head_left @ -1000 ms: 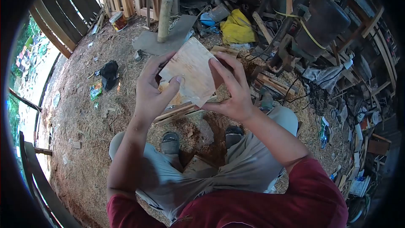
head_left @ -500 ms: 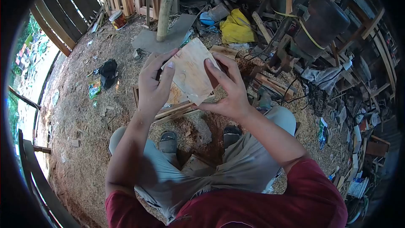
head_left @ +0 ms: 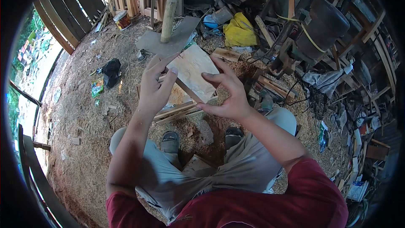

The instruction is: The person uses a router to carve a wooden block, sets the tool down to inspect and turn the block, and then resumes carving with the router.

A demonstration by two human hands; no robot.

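Between my hands is a pale rectangular wooden block (head_left: 195,72), raised over the floor and tilted so that its broad face and one long edge show. My left hand (head_left: 158,82) grips its left side, thumb along the near edge and fingers at the far corner. On the right side, my right hand (head_left: 230,90) holds it with fingers on the face and the thumb by the near corner. Beneath the block lies a low wooden frame (head_left: 179,110), partly hidden by the block and my hands.
Sawdust covers the ground (head_left: 84,114). A bamboo post (head_left: 172,8) stands ahead on a grey sheet (head_left: 185,33). A yellow cloth (head_left: 240,29) lies near piled scrap and a dark plastic container (head_left: 322,25). Left are a black plastic bag (head_left: 111,72) and a paint can (head_left: 122,19).
The block has tilted in my hands, so its lower-left edge now shows. My right fingers have shifted slightly on its face. The whole view has moved a little.
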